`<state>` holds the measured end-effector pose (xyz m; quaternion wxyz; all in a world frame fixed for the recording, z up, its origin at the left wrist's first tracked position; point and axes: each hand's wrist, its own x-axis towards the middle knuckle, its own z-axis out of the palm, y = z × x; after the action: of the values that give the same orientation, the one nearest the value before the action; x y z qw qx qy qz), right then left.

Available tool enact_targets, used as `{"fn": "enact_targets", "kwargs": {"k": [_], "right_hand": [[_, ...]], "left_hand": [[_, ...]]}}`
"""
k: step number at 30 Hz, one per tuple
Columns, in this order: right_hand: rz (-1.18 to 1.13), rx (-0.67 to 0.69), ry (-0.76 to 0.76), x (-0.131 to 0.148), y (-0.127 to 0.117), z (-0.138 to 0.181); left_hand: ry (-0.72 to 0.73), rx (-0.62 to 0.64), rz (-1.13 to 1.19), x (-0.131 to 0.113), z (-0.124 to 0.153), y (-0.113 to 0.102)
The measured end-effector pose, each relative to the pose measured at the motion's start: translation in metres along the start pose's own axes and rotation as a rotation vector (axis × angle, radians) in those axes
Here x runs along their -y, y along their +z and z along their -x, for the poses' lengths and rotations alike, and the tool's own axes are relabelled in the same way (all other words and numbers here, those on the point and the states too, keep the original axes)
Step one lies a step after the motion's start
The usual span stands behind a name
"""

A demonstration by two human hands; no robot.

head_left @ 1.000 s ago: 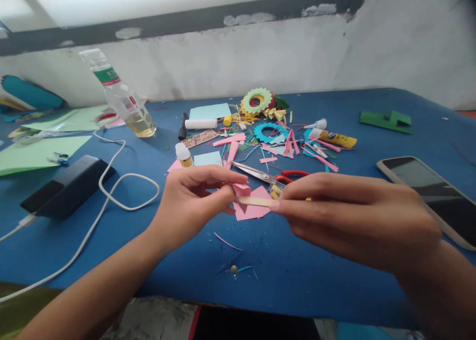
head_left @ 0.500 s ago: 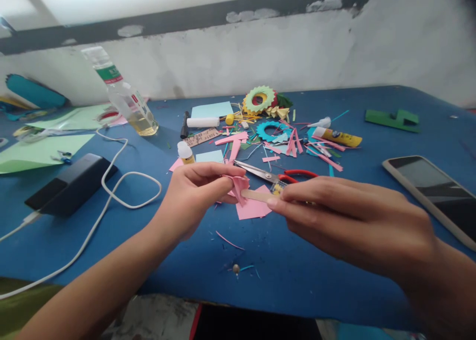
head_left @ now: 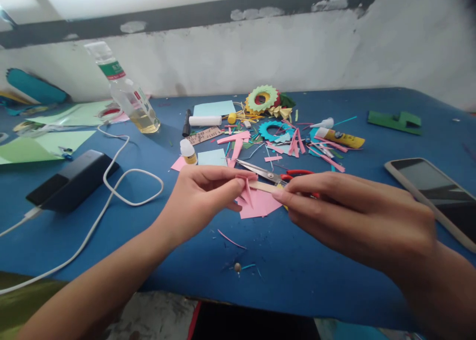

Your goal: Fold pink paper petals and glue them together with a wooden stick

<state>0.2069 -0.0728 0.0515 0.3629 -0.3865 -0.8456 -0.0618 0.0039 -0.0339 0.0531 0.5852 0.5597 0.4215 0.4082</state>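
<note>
Between the thumb and fingers of my left hand (head_left: 203, 194) is a small folded piece of pink paper (head_left: 248, 195), its flaps standing apart. My right hand (head_left: 345, 213) pinches a flat wooden craft stick (head_left: 263, 186), whose far end touches the folded paper close to my left thumb. Below and behind the fingers lies a flat pink paper sheet (head_left: 256, 208) on the blue table. Scissors with red handles (head_left: 293, 175) lie just beyond, blades pointing left and partly covered by my right hand. A small white-capped glue bottle (head_left: 188, 152) stands beyond my left hand.
Pink paper strips (head_left: 236, 146), a blue paper ring (head_left: 275, 131) and a yellow tube (head_left: 340, 138) lie beyond the hands. A tall glass bottle (head_left: 136, 104), a dark box-shaped device (head_left: 72, 181) and a white cable (head_left: 107, 196) are left. A phone (head_left: 433, 191) lies right.
The folded pink paper has turned in my left fingers, so its flaps now show edge-on. Both hands and the craft stick have shifted slightly; the stick still meets the paper.
</note>
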Motion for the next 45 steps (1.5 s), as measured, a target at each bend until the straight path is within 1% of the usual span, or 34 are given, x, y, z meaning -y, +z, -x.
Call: {"fn": "enact_targets", "kwargs": {"k": [2,5,9,13,16,17,19,21,22,24,26,28,30,33,35,41,45], "right_hand": [[-0.009,0.010,0.013,-0.001,0.000,0.000],[-0.005,-0.004,0.019,-0.001,0.000,-0.001],[-0.053,-0.004,0.141,0.002,0.000,-0.002],[-0.105,0.017,0.187,0.005,0.002,-0.003],[-0.131,-0.026,0.217,0.002,0.001,-0.002],[-0.130,-0.029,0.207,0.000,0.000,-0.001],[-0.090,0.004,0.128,-0.004,-0.004,0.001],[0.013,0.041,0.004,-0.006,-0.007,0.001],[0.078,0.025,-0.030,-0.005,-0.007,0.000],[0.137,-0.057,-0.027,-0.002,-0.006,-0.002],[0.131,-0.132,0.000,0.001,-0.004,-0.004],[0.097,-0.158,0.013,0.003,-0.002,-0.006],[0.076,-0.115,-0.007,0.002,-0.001,-0.006],[0.124,-0.056,-0.101,-0.001,0.000,-0.002],[0.163,-0.066,-0.141,-0.003,0.000,0.000],[0.219,-0.114,-0.128,0.000,0.002,-0.004],[0.227,-0.093,-0.101,0.001,0.004,-0.005]], "left_hand": [[0.021,-0.020,-0.059,-0.001,0.002,0.000],[0.038,-0.033,-0.078,-0.001,0.002,0.000],[0.042,-0.036,-0.029,0.001,0.001,0.000],[0.047,-0.043,0.021,0.002,0.002,0.000],[0.052,-0.048,0.050,0.001,0.002,0.000],[0.054,-0.052,0.051,0.001,0.002,0.000],[0.057,-0.065,0.041,0.001,0.001,0.000],[0.056,-0.084,0.027,0.001,0.001,0.000],[0.056,-0.091,0.022,0.001,0.001,-0.001],[0.066,-0.089,0.018,0.002,0.001,-0.001],[0.079,-0.073,0.014,0.003,0.002,-0.001],[0.085,-0.065,0.002,0.003,0.002,-0.001],[0.079,-0.065,-0.014,0.002,0.002,-0.001],[0.065,-0.050,-0.025,0.001,0.003,0.000],[0.055,-0.035,-0.013,0.001,0.003,0.000],[0.017,-0.041,0.044,-0.001,0.002,0.000],[-0.024,-0.053,0.092,-0.002,0.002,0.000]]}}
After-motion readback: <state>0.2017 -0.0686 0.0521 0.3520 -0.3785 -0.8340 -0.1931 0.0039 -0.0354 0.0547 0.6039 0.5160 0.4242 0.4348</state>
